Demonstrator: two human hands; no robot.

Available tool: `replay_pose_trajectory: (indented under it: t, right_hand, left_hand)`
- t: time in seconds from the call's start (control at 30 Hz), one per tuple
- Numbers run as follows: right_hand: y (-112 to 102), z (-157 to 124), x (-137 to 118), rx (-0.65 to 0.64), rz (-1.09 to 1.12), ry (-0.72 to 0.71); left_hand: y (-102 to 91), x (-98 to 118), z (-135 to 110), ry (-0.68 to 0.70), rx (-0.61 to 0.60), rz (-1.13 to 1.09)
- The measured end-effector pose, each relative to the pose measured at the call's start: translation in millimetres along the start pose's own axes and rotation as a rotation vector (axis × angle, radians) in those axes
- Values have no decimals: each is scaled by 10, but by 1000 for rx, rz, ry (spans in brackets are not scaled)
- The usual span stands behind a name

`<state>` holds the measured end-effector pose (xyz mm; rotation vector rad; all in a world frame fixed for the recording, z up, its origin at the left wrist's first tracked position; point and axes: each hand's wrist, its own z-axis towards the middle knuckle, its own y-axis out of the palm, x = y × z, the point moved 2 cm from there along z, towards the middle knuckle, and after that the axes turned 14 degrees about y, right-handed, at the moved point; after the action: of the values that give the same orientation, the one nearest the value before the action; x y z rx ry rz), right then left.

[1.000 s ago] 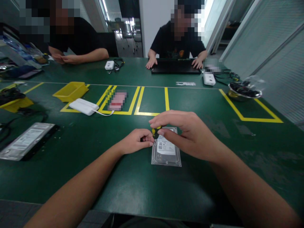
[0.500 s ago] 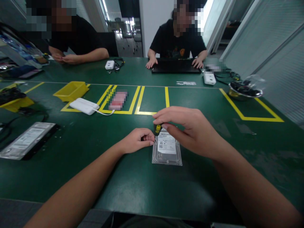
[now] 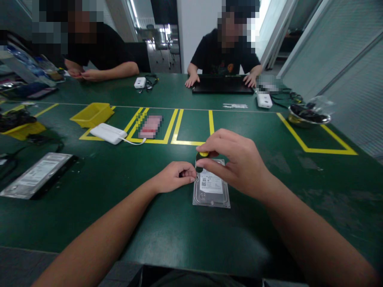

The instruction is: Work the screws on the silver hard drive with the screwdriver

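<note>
A silver hard drive (image 3: 213, 189) with a white label lies flat on the green table in front of me. My right hand (image 3: 236, 159) grips the short black-and-yellow handle of a screwdriver (image 3: 202, 158) between thumb and fingers, above the drive's left edge. The screwdriver's tip is hidden. At that same edge, my left hand (image 3: 176, 176) has its fingers curled together in a pinch beside the screwdriver's lower end. Whatever those fingertips hold, if anything, does not show.
Another hard drive (image 3: 37, 175) lies at the left. Beyond are a yellow bin (image 3: 92, 114), a white power bank (image 3: 108, 133) cabled to a phone (image 3: 151, 126), and a metal bowl (image 3: 309, 115) at right. Two people sit opposite; one touches a black laptop (image 3: 223, 85).
My right hand has changed its grip on the screwdriver handle, with the fingers now bent more around its top. My left hand and the hard drive stay in place.
</note>
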<state>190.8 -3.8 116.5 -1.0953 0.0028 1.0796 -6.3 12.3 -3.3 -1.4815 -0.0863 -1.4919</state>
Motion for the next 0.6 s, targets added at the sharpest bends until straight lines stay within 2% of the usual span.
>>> replay_pose_trajectory:
  t: [0.17, 0.23, 0.4, 0.6]
  right_hand:
    - [86, -18, 5, 133, -47, -27]
    - [104, -30, 3, 145, -63, -45]
    - [87, -40, -32, 72, -73, -51]
    - [30, -27, -72, -1, 20, -39]
  left_hand:
    - [10, -8, -10, -16, 24, -1]
    - [15, -6, -10, -18, 22, 2]
    - [28, -6, -6, -18, 1, -22]
    - [21, 9, -2, -13, 9, -46]
